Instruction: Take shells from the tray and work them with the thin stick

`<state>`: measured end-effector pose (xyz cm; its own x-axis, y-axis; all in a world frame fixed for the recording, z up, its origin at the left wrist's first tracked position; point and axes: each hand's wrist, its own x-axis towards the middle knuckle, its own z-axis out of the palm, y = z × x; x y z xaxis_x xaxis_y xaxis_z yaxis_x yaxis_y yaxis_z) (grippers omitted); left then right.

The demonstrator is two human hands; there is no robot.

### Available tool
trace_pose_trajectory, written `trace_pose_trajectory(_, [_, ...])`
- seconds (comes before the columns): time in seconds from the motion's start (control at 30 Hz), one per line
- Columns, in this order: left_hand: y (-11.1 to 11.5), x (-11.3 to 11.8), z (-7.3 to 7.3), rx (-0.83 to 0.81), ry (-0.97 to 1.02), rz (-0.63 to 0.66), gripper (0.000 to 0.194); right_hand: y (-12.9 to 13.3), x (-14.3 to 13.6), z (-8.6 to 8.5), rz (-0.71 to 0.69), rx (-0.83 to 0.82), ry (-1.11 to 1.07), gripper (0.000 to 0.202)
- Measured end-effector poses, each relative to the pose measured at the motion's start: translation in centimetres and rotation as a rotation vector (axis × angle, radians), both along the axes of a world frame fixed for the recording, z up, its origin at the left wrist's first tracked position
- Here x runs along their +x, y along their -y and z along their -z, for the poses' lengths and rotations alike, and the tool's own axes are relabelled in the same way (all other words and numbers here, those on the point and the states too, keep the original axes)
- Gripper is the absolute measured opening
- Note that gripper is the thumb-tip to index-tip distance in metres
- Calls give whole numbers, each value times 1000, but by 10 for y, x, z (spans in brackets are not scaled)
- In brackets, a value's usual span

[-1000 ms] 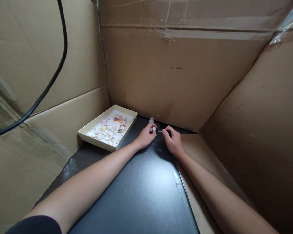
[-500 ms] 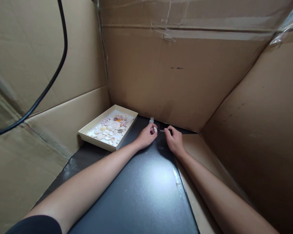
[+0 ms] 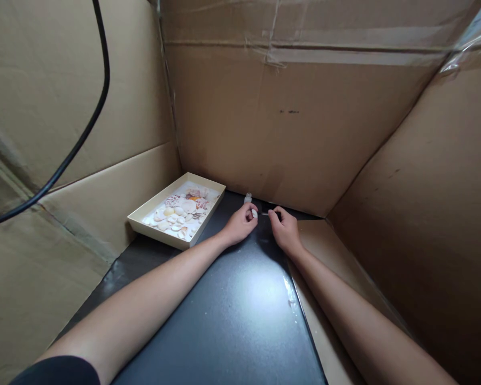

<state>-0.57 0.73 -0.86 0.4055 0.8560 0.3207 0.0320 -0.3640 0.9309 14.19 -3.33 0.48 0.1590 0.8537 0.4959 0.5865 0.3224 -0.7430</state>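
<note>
My left hand [image 3: 239, 223] is closed, pinching a small white shell [image 3: 254, 213] between thumb and fingertips. To its right, my right hand [image 3: 284, 227] grips a thin, light-coloured stick-like tool [image 3: 265, 214] whose tip points left toward the shell. A narrow gap shows between the tool's tip and the shell. Just behind my left hand stands a small clear bottle [image 3: 248, 198]. Left of my hands is a shallow cream tray [image 3: 160, 234] with several seashells [image 3: 180, 211] in it, some white, some reddish striped, one with orange.
The dark table [image 3: 224, 321] has a glossy bright spot. A brown cardboard strip [image 3: 316, 289] lies along its right side. Cardboard walls [image 3: 256, 117] enclose the back and both sides. A black cable [image 3: 104, 69] hangs at the upper left.
</note>
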Motion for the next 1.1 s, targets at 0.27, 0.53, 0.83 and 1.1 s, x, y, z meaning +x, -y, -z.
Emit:
trace_pose_trajectory(0.27, [-1, 0, 1, 0, -17, 1, 16, 1, -1, 0, 9, 18, 31, 31])
trace_pose_trajectory(0.53, [2, -1, -4, 35, -21, -91, 19, 2, -2, -1, -67, -2, 52, 28])
trace_pose_trajectory(0.83, [0, -1, -5, 57, -88, -90, 22, 3, -3, 0, 34, -38, 168, 27])
trace_pose_trajectory(1.1, [-2, -1, -3, 106, -118, -122, 24, 2, -4, 0, 79, -8, 181, 25])
